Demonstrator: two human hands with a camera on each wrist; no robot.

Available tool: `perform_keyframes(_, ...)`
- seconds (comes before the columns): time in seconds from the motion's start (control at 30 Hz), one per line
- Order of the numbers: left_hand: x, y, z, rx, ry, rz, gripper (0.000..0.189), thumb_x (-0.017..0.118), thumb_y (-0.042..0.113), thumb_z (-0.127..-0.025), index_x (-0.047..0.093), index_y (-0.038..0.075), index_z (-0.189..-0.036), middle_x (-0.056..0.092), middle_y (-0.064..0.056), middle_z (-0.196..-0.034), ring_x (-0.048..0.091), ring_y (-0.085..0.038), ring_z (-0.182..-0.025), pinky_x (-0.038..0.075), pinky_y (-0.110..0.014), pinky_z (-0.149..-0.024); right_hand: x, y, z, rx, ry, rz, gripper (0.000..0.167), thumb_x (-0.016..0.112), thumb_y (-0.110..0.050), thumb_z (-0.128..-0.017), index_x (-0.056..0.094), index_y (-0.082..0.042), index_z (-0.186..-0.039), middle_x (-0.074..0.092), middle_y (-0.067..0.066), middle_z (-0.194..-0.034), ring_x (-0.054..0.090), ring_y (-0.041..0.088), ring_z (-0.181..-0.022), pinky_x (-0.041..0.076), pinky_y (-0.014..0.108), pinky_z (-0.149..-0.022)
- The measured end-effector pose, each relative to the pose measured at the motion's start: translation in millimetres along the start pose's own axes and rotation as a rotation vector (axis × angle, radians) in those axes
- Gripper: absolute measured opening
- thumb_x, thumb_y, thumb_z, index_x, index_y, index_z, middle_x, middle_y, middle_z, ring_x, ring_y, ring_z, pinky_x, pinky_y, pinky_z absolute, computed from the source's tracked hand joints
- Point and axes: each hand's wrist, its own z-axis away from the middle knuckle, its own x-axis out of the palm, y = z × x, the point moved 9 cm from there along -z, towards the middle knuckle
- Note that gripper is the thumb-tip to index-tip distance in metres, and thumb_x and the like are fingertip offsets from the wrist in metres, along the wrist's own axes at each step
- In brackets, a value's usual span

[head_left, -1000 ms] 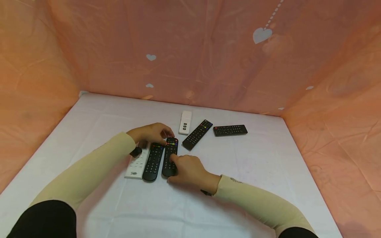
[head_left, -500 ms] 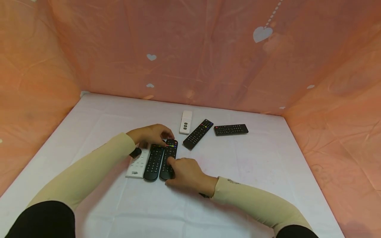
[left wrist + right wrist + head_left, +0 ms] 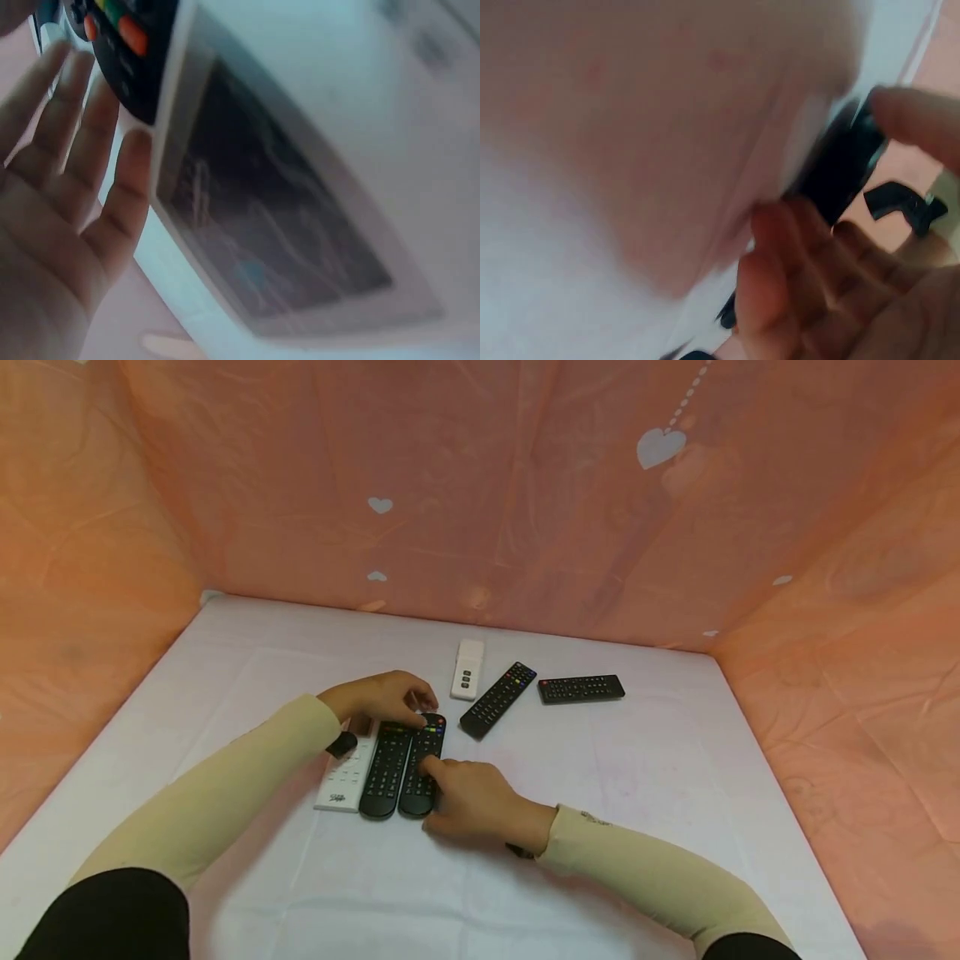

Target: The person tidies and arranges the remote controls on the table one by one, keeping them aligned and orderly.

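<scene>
Three remotes [image 3: 498,700] lie past the right hand [image 3: 474,797] gripping a black remote [image 3: 425,745], the left hand [image 3: 377,697] unclenched.

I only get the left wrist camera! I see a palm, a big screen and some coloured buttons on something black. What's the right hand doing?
Observer: In the head view, the right hand is holding the near part of a black remote.

Operator: Ooh! Are there any remotes farther away that nobody's touching?

Observer: Yes, three lie beyond the hands: a small white remote, a slanted black remote and, farthest right, a sideways black remote.
</scene>
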Motion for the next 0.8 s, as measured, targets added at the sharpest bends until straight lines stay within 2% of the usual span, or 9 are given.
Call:
perform_keyframes(0.13, -4.6, 4.3, -5.3, 0.010, 0.075, -0.007, 0.028, 0.069, 0.022, -0.087, 0.067, 0.007, -0.111, 0.068, -0.007, -0.104, 0.063, -0.020, -0.097, 0.052, -0.038, -0.087, -4.6, 10.8, 1.8, -0.028, -0.026, -0.093, 0.050, 0.073, -0.037, -0.075, 0.057, -0.017, -0.118, 0.063, -0.007, -0.090, 0.058, 0.007, -0.075, 0.046, 0.025, -0.061)
perform_keyframes(0.23, -9.4, 3.0, -9.3, -0.050, 0.133, -0.027, 0.035, 0.072, 0.029, -0.084, 0.067, 0.009, -0.112, 0.067, -0.005, -0.101, 0.063, -0.018, -0.093, 0.051, -0.037, -0.086, -9.7, 23.7, -0.7, -0.039, -0.029, -0.161, 0.042, 0.071, -0.035, -0.078, 0.060, -0.018, -0.115, 0.064, -0.006, -0.093, 0.058, 0.007, -0.079, 0.048, 0.026, -0.066)
perform_keyframes(0.37, -16.5, -1.5, -14.5, -0.144, 0.188, -0.096, 0.051, 0.076, 0.042, -0.078, 0.064, 0.013, -0.118, 0.066, -0.002, -0.102, 0.062, -0.017, -0.092, 0.050, -0.038, -0.085, -22.1, 42.7, -8.3, -0.067, -0.013, -0.214, 0.039, 0.070, -0.031, -0.081, 0.063, -0.015, -0.115, 0.066, -0.002, -0.098, 0.061, 0.010, -0.088, 0.051, 0.029, -0.076)
perform_keyframes(0.57, -18.2, -4.8, -18.3, -0.201, 0.231, -0.109, 0.060, 0.076, 0.045, -0.076, 0.060, 0.010, -0.123, 0.064, -0.001, -0.097, 0.061, -0.017, -0.087, 0.050, -0.037, -0.080, -44.7, 81.0, -30.0, -0.120, 0.044, -0.242, 0.039, 0.069, -0.020, -0.085, 0.062, -0.007, -0.121, 0.068, 0.008, -0.108, 0.063, 0.018, -0.096, 0.051, 0.034, -0.087)
perform_keyframes(0.7, -12.7, -8.1, -15.3, -0.244, 0.226, -0.086, 0.062, 0.077, 0.044, -0.076, 0.058, 0.009, -0.124, 0.064, -0.003, -0.098, 0.061, -0.017, -0.086, 0.050, -0.036, -0.078, -53.2, 113.8, -50.9, -0.071, 0.061, -0.197, 0.038, 0.066, -0.018, -0.088, 0.061, -0.007, -0.124, 0.066, 0.010, -0.115, 0.063, 0.022, -0.103, 0.050, 0.037, -0.091)
perform_keyframes(0.8, -10.0, -7.8, -14.9, -0.257, 0.229, -0.064, 0.065, 0.078, 0.042, -0.075, 0.057, 0.009, -0.126, 0.064, -0.004, -0.102, 0.061, -0.018, -0.089, 0.049, -0.037, -0.080, -58.3, 137.9, -68.0, 0.006, 0.064, -0.171, 0.041, 0.066, -0.015, -0.088, 0.059, -0.007, -0.127, 0.063, 0.013, -0.121, 0.060, 0.027, -0.111, 0.048, 0.040, -0.096)
